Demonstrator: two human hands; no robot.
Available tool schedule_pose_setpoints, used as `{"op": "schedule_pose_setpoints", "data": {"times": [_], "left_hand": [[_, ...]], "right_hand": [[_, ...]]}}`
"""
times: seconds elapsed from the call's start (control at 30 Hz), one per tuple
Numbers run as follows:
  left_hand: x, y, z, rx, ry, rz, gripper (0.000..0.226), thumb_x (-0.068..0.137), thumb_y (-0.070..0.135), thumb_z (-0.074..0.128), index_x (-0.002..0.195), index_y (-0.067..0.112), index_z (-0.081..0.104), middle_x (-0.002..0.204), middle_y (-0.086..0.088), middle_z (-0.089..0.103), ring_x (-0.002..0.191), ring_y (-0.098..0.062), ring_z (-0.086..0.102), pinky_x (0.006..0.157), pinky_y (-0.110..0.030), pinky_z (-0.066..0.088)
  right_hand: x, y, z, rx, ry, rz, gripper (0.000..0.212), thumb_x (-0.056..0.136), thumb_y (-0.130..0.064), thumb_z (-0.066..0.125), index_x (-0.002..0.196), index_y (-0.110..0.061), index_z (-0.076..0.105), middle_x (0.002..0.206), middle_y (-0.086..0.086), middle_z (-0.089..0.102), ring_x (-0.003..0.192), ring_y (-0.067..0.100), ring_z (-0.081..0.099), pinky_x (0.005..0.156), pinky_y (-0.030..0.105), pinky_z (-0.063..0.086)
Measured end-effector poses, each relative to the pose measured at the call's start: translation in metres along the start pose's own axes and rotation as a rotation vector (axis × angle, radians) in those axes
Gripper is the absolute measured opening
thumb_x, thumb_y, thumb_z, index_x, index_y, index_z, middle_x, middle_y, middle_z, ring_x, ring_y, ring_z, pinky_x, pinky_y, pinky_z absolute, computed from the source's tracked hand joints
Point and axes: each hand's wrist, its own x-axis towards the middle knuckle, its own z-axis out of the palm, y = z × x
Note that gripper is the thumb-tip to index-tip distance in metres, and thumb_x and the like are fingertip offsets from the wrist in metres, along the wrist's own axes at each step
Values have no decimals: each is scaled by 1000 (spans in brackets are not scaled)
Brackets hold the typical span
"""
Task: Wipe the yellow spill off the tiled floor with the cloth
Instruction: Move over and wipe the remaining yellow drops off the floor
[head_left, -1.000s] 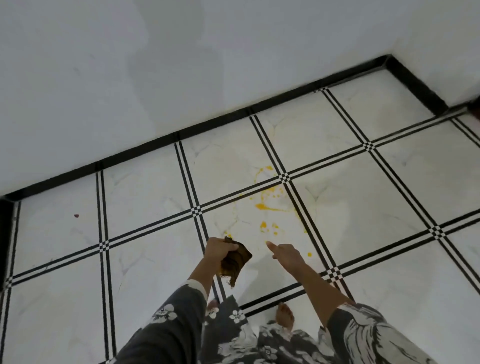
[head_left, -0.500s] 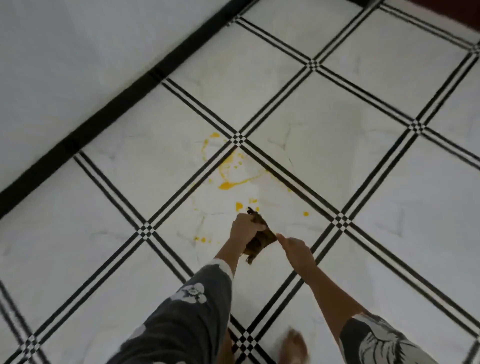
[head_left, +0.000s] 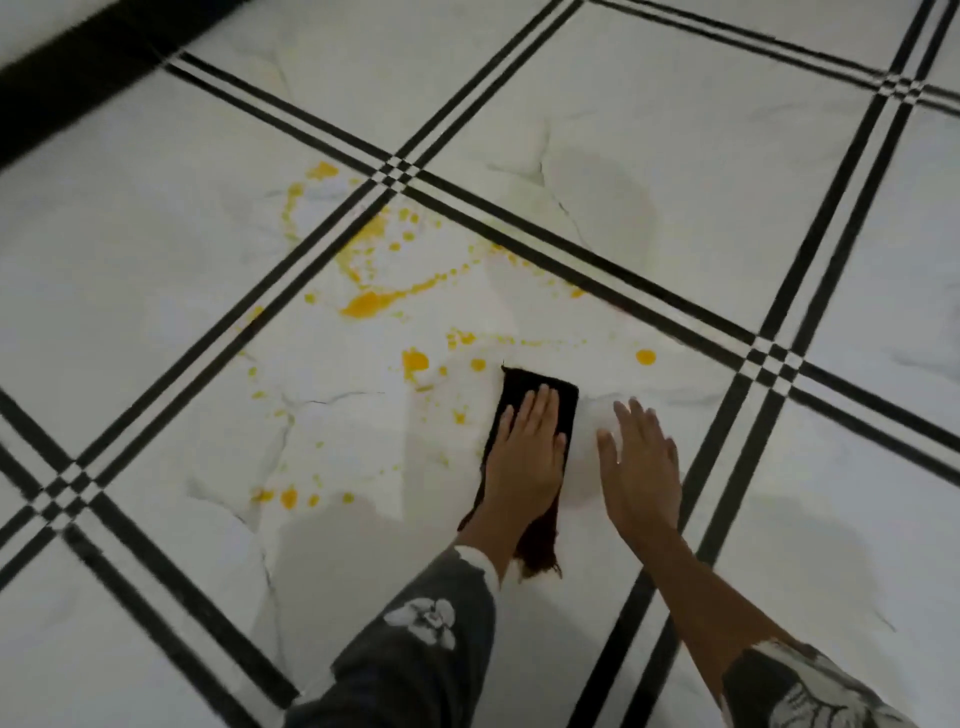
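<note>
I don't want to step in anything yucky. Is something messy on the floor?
Yes. A yellow liquid spill is splattered in blobs and streaks across the white tiled floor, beyond and left of the dark brown cloth under the left hand.

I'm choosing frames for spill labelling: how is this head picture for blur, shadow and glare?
Head view: motion blur smears the edge tile lines and the black skirting top left; the yellow spill, cloth, left hand and right hand are fairly sharp; soft shadows mottle the floor; a pale sheen lies between the hands.
</note>
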Motion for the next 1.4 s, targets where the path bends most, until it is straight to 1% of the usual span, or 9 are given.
{"op": "schedule_pose_setpoints", "data": {"times": [0.1,0.23,0.4,0.6,0.77,0.87,1.0,1.2,1.4], "left_hand": [[23,-38,10,290,128,-6,56,94,34,24,137,6,44,142,-7,47,131,-19,44,107,-39,34],[-3,-46,2,245,295,-319,55,92,32,29,132,0,48,136,-15,52,125,-24,51,104,-43,38],[-54,-56,-17,251,55,78,53,90,35,35,132,7,50,135,-6,54,123,-20,52,108,-35,30],[-77,-109,-40,179,232,-522,65,91,39,15,141,1,35,147,-12,37,135,-23,38,113,-37,21],[-138,-107,-38,234,127,-193,55,93,37,32,138,9,43,143,-4,44,129,-20,46,108,-37,28],[-145,-144,-55,222,266,-568,55,94,35,32,142,8,37,145,-9,42,131,-25,43,109,-42,31],[-94,-166,-66,175,286,-862,57,100,32,20,147,2,10,156,-11,14,144,-21,13,116,-38,3],[-121,-154,-60,263,163,-325,57,92,36,30,139,7,40,144,-8,44,131,-19,43,111,-32,18],[-93,-208,-84,260,269,-876,62,97,39,14,148,4,11,156,-11,14,144,-20,12,116,-38,2]], "right_hand": [[23,5,26,-80,129,-46,51,99,-36,25,146,-19,21,156,0,12,144,16,7,116,35,1],[24,-15,33,-50,219,-115,48,100,-31,26,146,-17,23,156,1,16,144,18,9,116,37,2],[-19,-62,38,2,102,-166,48,100,-32,24,146,-19,22,156,0,15,144,16,8,116,35,2],[-25,-73,73,-73,13,-318,49,100,-31,25,147,-20,17,157,-2,10,144,15,6,116,34,1],[-37,-95,84,-85,-10,-396,58,95,-43,14,145,-17,26,155,2,19,143,18,15,115,38,8],[-35,-100,88,-74,5,-440,71,86,-48,6,142,-15,33,152,5,27,142,22,22,114,41,13],[-18,-107,98,-106,23,-473,57,92,-38,22,143,-14,33,152,6,26,141,23,22,114,42,13],[7,-123,102,-130,5,-497,51,99,-35,30,146,-16,24,155,3,17,143,19,14,115,39,7],[22,-121,114,-153,58,-509,72,85,-48,6,145,-16,28,154,2,22,142,20,21,115,39,10]]}}
